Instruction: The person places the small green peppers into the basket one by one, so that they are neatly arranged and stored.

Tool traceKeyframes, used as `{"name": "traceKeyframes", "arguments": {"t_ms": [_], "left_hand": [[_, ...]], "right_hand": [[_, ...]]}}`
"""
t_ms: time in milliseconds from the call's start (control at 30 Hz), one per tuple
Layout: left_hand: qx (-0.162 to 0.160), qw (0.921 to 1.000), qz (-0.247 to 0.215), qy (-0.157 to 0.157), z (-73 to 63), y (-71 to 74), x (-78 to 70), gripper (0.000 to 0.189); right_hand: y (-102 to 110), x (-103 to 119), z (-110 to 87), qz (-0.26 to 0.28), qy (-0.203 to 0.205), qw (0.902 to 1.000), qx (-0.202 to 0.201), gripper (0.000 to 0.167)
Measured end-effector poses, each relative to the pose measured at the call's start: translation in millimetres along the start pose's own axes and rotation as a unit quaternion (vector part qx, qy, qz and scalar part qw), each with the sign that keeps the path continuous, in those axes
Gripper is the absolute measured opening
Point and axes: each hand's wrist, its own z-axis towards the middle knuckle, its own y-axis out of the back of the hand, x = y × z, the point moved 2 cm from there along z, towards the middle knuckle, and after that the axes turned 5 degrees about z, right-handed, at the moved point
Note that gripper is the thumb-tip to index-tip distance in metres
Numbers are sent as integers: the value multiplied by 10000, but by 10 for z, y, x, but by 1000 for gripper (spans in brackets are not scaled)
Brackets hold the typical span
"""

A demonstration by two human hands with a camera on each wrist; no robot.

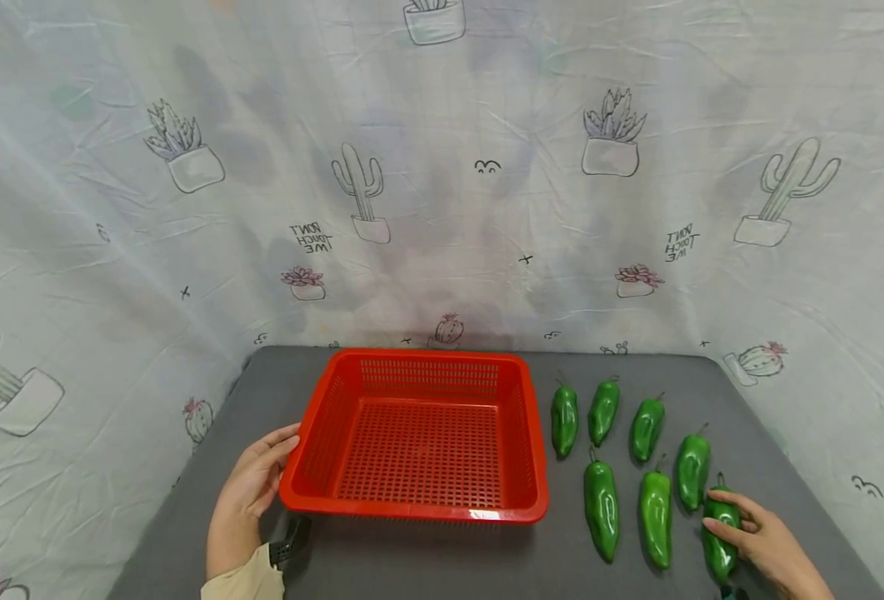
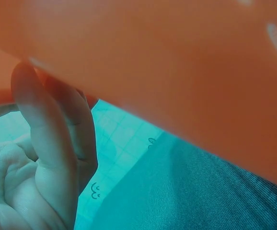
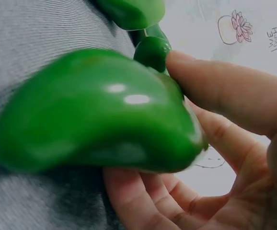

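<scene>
Gray counter [image 1: 404, 571] carries seven green peppers [image 1: 656, 518], none yet in the red basket [image 1: 412, 507].
Right hand [image 1: 771, 542] pinches one pepper [image 1: 721, 562]; left hand [image 1: 250, 475], fingers extended, touches the basket.

Low path between left hand [image 1: 250, 475] and right hand [image 1: 766, 537] blocked: red basket [image 1: 412, 506] at left fingers, six green peppers [image 1: 601, 510] inward of right hand. Space above open. Bare grey tabletop [image 1: 775, 471] strip outside right hand, then curtain [image 1: 861, 400].

Head view wide, wrist views close
</scene>
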Motion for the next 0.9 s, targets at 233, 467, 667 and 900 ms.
{"name": "traceKeyframes", "arguments": {"t_ms": [233, 467, 667, 900], "left_hand": [[-10, 10000, -23, -74, 8, -13, -8, 30], [84, 9998, -119, -98, 0, -11, -4, 33], [60, 9999, -115, -102, 12, -8, -3, 32], [-41, 9999, -33, -91, -5, -18, -3, 29]], "right_hand": [[8, -23, 5, -49, -104, 9999, -60, 86], [1, -34, 6, -63, -99, 9997, -218, 91], [-6, -51, -5, 45, -141, 9992, -360, 91], [34, -89, -99, 153, -270, 9978, -588, 65]]}}
